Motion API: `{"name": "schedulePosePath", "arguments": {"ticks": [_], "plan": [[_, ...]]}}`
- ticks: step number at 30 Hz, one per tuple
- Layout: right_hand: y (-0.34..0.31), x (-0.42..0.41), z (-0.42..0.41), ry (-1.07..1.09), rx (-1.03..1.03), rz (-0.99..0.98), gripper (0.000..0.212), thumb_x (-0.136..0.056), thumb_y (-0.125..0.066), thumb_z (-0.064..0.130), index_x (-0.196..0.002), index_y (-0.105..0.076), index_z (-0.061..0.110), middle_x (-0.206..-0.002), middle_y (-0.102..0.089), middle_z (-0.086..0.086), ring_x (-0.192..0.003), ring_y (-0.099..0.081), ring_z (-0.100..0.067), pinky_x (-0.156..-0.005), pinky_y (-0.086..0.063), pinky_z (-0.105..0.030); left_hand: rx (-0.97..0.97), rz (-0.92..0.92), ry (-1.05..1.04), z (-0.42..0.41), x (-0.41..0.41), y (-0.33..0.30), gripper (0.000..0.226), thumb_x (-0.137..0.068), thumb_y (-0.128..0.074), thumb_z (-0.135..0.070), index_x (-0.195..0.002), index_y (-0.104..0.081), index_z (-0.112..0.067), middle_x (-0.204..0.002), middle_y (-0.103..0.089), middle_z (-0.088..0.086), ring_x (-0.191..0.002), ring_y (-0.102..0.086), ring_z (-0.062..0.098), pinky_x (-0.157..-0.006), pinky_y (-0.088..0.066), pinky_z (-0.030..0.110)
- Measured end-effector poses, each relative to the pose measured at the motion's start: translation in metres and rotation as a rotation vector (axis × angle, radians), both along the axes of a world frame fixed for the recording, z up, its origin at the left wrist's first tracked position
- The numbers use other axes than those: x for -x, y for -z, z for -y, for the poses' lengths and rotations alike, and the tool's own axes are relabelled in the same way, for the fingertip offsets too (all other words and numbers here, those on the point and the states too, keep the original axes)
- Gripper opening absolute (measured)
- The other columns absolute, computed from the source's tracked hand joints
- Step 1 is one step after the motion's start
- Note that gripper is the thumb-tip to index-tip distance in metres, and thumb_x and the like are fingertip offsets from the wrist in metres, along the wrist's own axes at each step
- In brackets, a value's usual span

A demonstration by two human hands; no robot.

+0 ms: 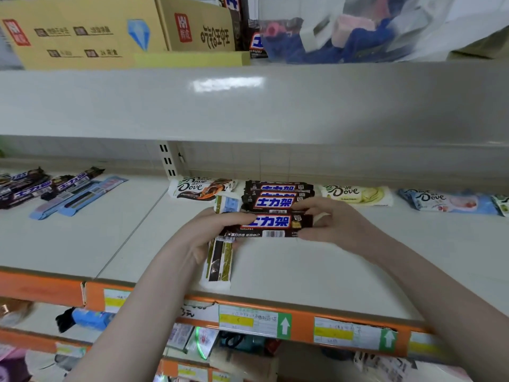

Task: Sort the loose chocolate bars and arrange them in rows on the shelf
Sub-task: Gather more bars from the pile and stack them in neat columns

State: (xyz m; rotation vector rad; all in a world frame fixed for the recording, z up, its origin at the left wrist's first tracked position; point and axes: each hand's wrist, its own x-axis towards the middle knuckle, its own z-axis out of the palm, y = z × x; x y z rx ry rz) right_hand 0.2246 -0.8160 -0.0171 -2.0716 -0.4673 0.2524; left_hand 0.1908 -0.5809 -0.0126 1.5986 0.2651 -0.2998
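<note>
Chocolate bar (271,226): gripped at both ends, left hand (212,227) and right hand (334,223), above shelf (344,268). Step: row-building. Next, likely: set flush before stacked bars (278,195).

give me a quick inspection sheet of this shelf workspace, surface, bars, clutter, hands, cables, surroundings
surface: pale shelf with an orange front rail carrying price labels
job's things: dark bar held crosswise by both hands; three matching dark bars in a column behind it; white bar lying lengthwise under the left hand; three Dove bars along the back wall; a loose pile of dark and blue bars at far left
clutter: nothing seen
grippers: left hand grips the dark bar's left end, right hand pinches its right end
cables: nothing seen
surroundings: cardboard box and plastic bag on the upper shelf; goods on lower shelves
</note>
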Motion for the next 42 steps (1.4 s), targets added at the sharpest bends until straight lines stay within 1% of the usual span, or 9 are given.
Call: {"name": "schedulePosePath", "arguments": {"ticks": [3, 8, 14, 18, 23, 31, 36, 39, 42], "plan": [[0.006, -0.003, -0.003, -0.074, 0.242, 0.245, 0.047, -0.072, -0.074, 0.027, -0.115, -0.058, 0.035, -0.108, -0.053, 0.013, -0.094, -0.052, -0.001, -0.077, -0.038, -0.011, 0.001, -0.063, 0.040, 0.001, -0.010, -0.003, 0.035, -0.063, -0.079, -0.024, -0.095, -0.072, -0.012, -0.086, -0.075, 0.003, -0.066, -0.069, 0.011, -0.053, -0.051, 0.020], [0.015, -0.016, -0.003, -0.024, 0.418, 0.537, 0.052, -0.073, -0.073, 0.035, -0.121, -0.057, 0.024, -0.118, -0.056, 0.005, -0.110, -0.045, -0.011, -0.082, -0.022, -0.009, 0.062, -0.139, -0.024, 0.003, -0.024, -0.003, 0.029, -0.068, -0.078, -0.019, -0.093, -0.067, -0.006, -0.075, -0.074, 0.005, -0.054, -0.066, 0.013, -0.044, -0.050, 0.019], [0.027, -0.037, -0.008, 0.035, 0.445, 0.589, 0.054, -0.070, -0.076, 0.033, -0.119, -0.061, 0.015, -0.112, -0.061, -0.005, -0.106, -0.050, -0.021, -0.084, -0.025, -0.015, 0.202, -0.116, -0.191, -0.003, -0.034, 0.001, 0.025, -0.080, -0.067, -0.003, -0.103, -0.060, 0.001, -0.082, -0.071, 0.017, -0.057, -0.069, 0.022, -0.048, -0.058, 0.030], [0.035, -0.048, -0.008, 0.043, 0.432, 0.602, 0.050, -0.073, -0.075, 0.022, -0.119, -0.061, 0.010, -0.112, -0.060, -0.010, -0.108, -0.051, -0.025, -0.092, -0.030, -0.022, 0.246, -0.112, -0.257, -0.001, -0.034, 0.002, 0.005, -0.083, -0.060, 0.004, -0.087, -0.058, 0.000, -0.085, -0.065, 0.022, -0.065, -0.065, 0.029, -0.041, -0.055, 0.029], [0.039, -0.050, -0.013, 0.028, 0.389, 0.649, 0.042, -0.070, -0.076, 0.010, -0.110, -0.066, 0.005, -0.101, -0.064, -0.014, -0.097, -0.058, -0.028, -0.088, -0.037, -0.025, 0.271, -0.094, -0.319, -0.001, -0.037, 0.007, 0.009, -0.083, -0.060, 0.004, -0.089, -0.057, -0.002, -0.089, -0.063, 0.022, -0.070, -0.065, 0.028, -0.044, -0.056, 0.027], [0.036, -0.052, -0.008, 0.095, 0.401, 0.592, 0.046, -0.066, -0.079, 0.016, -0.110, -0.066, 0.008, -0.104, -0.064, -0.012, -0.099, -0.057, -0.027, -0.085, -0.036, -0.024, 0.304, -0.054, -0.370, 0.004, -0.042, 0.010, 0.028, -0.084, -0.061, -0.003, -0.112, -0.056, -0.005, -0.087, -0.064, 0.014, -0.069, -0.064, 0.025, -0.058, -0.058, 0.035], [0.035, -0.050, -0.010, 0.101, 0.410, 0.621, 0.045, -0.067, -0.079, 0.017, -0.109, -0.067, 0.008, -0.102, -0.064, -0.013, -0.097, -0.057, -0.028, -0.085, -0.038, -0.026, 0.298, -0.045, -0.369, 0.003, -0.040, 0.008, 0.008, -0.085, -0.061, -0.010, -0.093, -0.060, -0.012, -0.076, -0.065, 0.004, -0.056, -0.061, 0.013, -0.048, -0.050, 0.025], [0.035, -0.049, -0.011, 0.108, 0.410, 0.650, 0.042, -0.066, -0.079, 0.016, -0.106, -0.068, 0.007, -0.097, -0.065, -0.014, -0.092, -0.059, -0.030, -0.084, -0.041, -0.029, 0.356, -0.026, -0.374, 0.002, -0.039, 0.009, 0.023, -0.088, -0.057, -0.008, -0.110, -0.059, -0.006, -0.082, -0.061, 0.007, -0.069, -0.058, 0.016, -0.065, -0.052, 0.030], [0.036, -0.047, -0.013, 0.120, 0.419, 0.669, 0.041, -0.065, -0.080, 0.016, -0.103, -0.070, 0.006, -0.093, -0.066, -0.015, -0.088, -0.060, -0.032, -0.082, -0.045, -0.035, 0.405, -0.026, -0.390, 0.002, -0.038, 0.009, 0.033, -0.088, -0.057, -0.008, -0.120, -0.056, -0.004, -0.081, -0.057, 0.007, -0.072, -0.056, 0.017, -0.069, -0.050, 0.031]]}}
